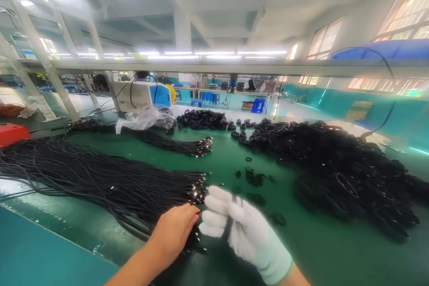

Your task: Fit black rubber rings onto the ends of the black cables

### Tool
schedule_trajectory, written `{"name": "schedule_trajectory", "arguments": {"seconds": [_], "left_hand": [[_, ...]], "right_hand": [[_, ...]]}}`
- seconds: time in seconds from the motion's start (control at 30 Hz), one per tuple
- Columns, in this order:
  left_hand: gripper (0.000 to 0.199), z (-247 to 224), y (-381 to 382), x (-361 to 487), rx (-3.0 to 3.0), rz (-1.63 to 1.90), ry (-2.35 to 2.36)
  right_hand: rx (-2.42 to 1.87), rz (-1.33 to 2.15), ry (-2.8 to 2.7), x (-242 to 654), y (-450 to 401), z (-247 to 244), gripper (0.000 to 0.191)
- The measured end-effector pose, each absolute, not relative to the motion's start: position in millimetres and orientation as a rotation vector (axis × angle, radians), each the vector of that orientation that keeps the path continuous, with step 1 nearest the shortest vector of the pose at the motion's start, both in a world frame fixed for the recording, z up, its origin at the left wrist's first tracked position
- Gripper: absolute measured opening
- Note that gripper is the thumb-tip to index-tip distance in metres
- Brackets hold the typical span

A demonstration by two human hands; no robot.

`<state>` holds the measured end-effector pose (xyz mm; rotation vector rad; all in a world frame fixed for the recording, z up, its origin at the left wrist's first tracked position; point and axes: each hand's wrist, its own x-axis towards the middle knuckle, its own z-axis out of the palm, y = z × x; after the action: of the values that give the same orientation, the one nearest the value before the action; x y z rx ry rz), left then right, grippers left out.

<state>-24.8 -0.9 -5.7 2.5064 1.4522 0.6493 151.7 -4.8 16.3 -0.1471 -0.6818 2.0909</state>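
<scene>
My bare left hand (174,227) lies over the metal-tipped ends of a thick bundle of black cables (134,183). Its fingers are closed, with the dark end of one cable showing at the fingertips. Just to the right, my right hand (239,225) wears a white knit glove, its fingers curled. A dark band-like piece (228,228) runs across the gloved fingers; blur hides its exact shape. The two hands are close together. Beyond them a few small black rings (254,176) lie loose on the green tabletop (228,149).
A large heap of black rings (321,156) covers the right side, with a smaller pile (203,119) at the back. Another cable bundle (177,144) lies behind the first, near a clear plastic bag (140,118). A white and blue machine (134,96) and a red object (13,134) stand leftward.
</scene>
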Motion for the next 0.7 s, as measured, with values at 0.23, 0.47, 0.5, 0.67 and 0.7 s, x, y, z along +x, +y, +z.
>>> {"name": "schedule_trajectory", "arguments": {"seconds": [0.23, 0.47, 0.5, 0.67, 0.7], "left_hand": [[0.018, -7, -32, -6, 2.867, 0.484, 1.361], [0.017, 31, 4, -34, 2.764, 0.599, 1.03], [0.015, 33, 9, -36, 2.625, 0.618, 1.008], [0.013, 14, 24, -35, 1.925, 0.652, 0.934], [0.016, 10, 24, -34, 1.883, 0.646, 0.941]], "right_hand": [[-0.469, 1.917, -0.793, 154, -3, 3, 0.024], [-0.411, 2.257, -0.988, 147, -15, -9, 0.022], [-0.345, 2.337, -0.935, 145, -17, -11, 0.024], [-0.228, 2.514, -0.693, 132, -20, -18, 0.029], [-0.223, 2.476, -0.664, 132, -20, -19, 0.029]]}}
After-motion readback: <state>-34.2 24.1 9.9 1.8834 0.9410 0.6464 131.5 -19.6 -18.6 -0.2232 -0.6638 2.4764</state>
